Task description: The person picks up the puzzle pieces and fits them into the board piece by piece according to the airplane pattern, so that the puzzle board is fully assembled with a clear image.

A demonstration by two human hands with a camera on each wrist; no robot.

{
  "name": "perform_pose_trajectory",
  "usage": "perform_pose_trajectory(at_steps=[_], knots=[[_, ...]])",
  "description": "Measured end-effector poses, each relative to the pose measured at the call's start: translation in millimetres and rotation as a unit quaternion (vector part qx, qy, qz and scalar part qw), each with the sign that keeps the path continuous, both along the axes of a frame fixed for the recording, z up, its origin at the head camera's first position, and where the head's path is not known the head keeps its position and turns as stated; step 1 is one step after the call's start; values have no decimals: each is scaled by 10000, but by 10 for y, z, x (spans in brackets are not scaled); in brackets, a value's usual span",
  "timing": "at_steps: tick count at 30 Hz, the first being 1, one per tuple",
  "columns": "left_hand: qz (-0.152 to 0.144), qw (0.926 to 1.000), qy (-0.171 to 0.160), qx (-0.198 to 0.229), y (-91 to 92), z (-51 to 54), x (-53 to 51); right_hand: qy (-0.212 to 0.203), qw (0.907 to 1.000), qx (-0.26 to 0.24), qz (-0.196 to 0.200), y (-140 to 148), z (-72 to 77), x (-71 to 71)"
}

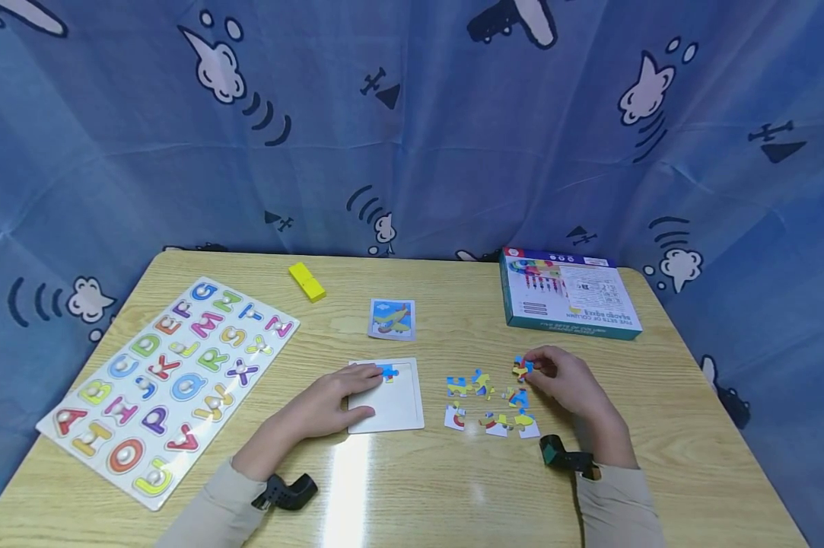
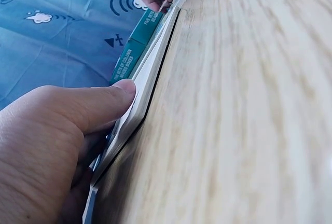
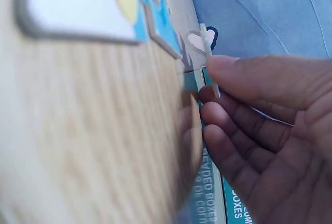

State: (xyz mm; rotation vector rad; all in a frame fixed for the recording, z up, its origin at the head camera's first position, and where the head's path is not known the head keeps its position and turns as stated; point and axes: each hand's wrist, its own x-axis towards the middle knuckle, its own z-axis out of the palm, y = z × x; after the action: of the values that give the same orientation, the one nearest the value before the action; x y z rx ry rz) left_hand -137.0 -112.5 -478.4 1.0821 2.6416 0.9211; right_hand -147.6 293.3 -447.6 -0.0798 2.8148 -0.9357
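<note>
My left hand (image 1: 339,394) rests flat on the white square puzzle tray (image 1: 394,417), fingers over its upper left part beside a blue puzzle piece (image 1: 389,371). In the left wrist view the thumb of my left hand (image 2: 67,115) lies on the tray's edge. My right hand (image 1: 571,380) pinches a red, blue and yellow piece (image 1: 522,368) between thumb and forefinger. The right wrist view shows that thin piece (image 3: 209,47) edge-on, off the table, in my right hand (image 3: 264,115). Several loose pieces (image 1: 497,425) lie between the tray and my right hand.
A picture card (image 1: 392,319) of a yellow plane lies behind the tray. A yellow block (image 1: 307,282) sits at the back left, and a large alphabet board (image 1: 168,388) covers the left side. At the back right lies a boxed set (image 1: 569,293). A blue curtain (image 1: 412,152) hangs behind.
</note>
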Motion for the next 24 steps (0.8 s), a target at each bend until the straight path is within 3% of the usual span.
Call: perform_pose_trajectory(at_steps=[11,24], knots=[[-48,10000,11,0,-2,12,-1,241,9993,-274,129,-139,120,11],[-77,10000,24,-11,-6,8,-3,1008,9867,-631,1107,-679,123,2]])
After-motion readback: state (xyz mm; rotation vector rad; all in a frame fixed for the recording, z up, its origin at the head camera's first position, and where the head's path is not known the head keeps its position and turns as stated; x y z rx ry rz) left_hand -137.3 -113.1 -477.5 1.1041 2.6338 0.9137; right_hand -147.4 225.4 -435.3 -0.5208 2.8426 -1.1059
